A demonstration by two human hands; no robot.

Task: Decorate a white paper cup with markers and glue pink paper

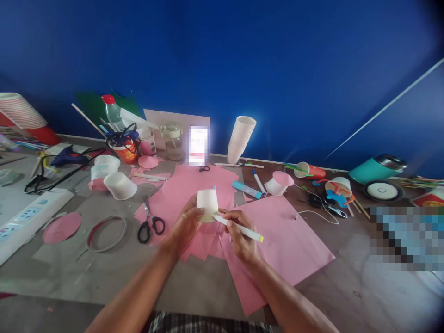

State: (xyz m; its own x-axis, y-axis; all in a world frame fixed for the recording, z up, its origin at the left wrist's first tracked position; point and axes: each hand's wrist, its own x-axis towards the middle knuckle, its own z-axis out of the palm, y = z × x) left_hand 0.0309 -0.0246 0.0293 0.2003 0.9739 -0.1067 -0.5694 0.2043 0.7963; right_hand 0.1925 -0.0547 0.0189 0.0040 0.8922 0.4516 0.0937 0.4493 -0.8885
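Note:
My left hand (189, 219) is closed round the side of a small white paper cup (207, 201), held upside down above the pink paper. In my right hand (242, 236) is a white marker (245, 229) with a yellow end; its tip meets the cup's lower right side, where the wall looks yellowish. Beneath both hands lie overlapping sheets of pink paper (280, 240). Black-handled scissors (150, 224) rest left of my left hand. A blue glue stick (246, 189) lies beyond my right hand.
Several white cups stand stacked at a tilt (241, 138) by the blue wall, beside a lit phone (198, 145). At left are a power strip (27, 222), a paper ring (107, 234) and a glue gun (71, 156). A teal flask (373, 169) lies at right.

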